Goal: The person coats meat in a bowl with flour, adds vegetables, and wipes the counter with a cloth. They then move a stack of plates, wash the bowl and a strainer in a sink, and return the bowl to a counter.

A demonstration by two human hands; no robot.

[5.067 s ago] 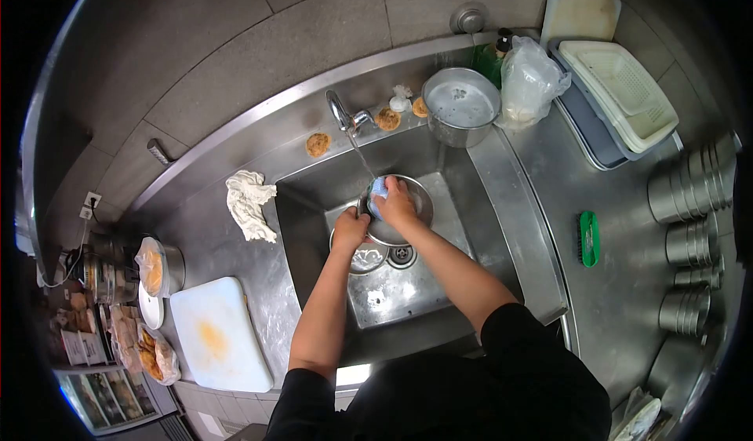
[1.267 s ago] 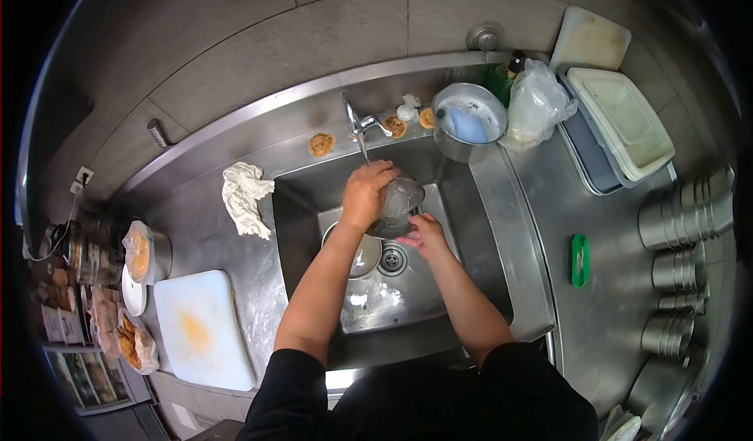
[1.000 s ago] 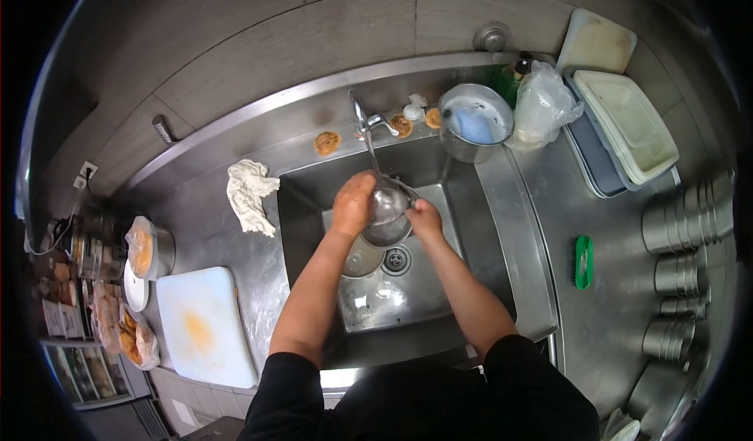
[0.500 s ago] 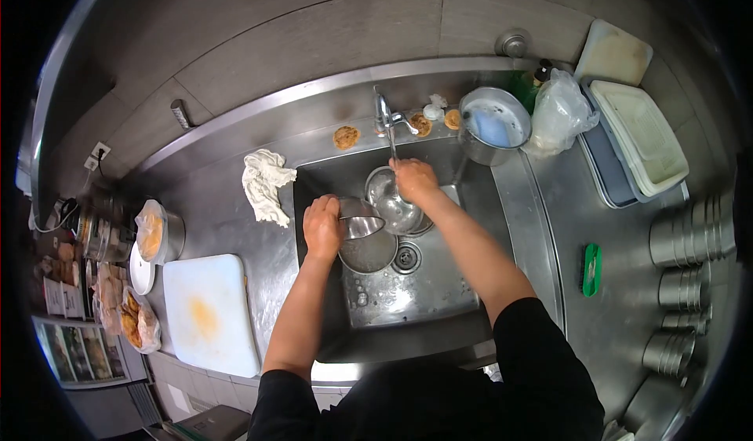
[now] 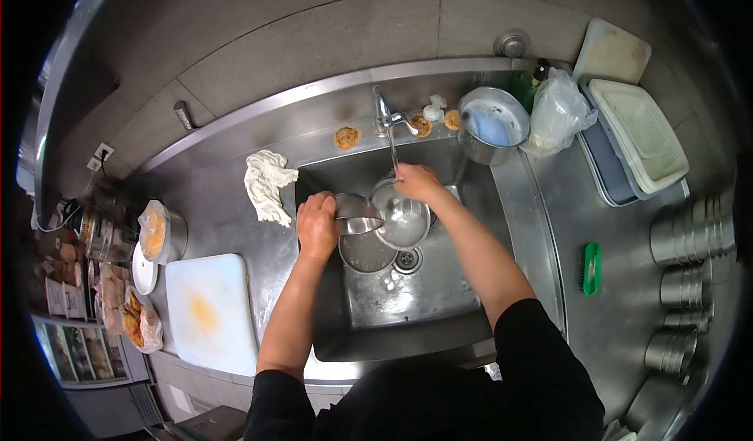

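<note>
My left hand grips the rim of a tilted metal bowl in the left part of the sink. Under the faucet, my right hand is closed on the upper rim of a second metal bowl. Water from the spout runs down by my right fingertips. Another round metal bowl sits lower in the sink, partly covered by the one in my left hand. The drain shows beside it.
A white cloth and cutting board lie left. Behind the sink are brown round scrubbers. A metal pot with a blue item, a plastic bag, trays, a green brush and stacked metal containers stand right.
The bowl in my right hand has shifted slightly down and right, its round inside now facing up more fully. My left hand and its bowl have barely moved.
</note>
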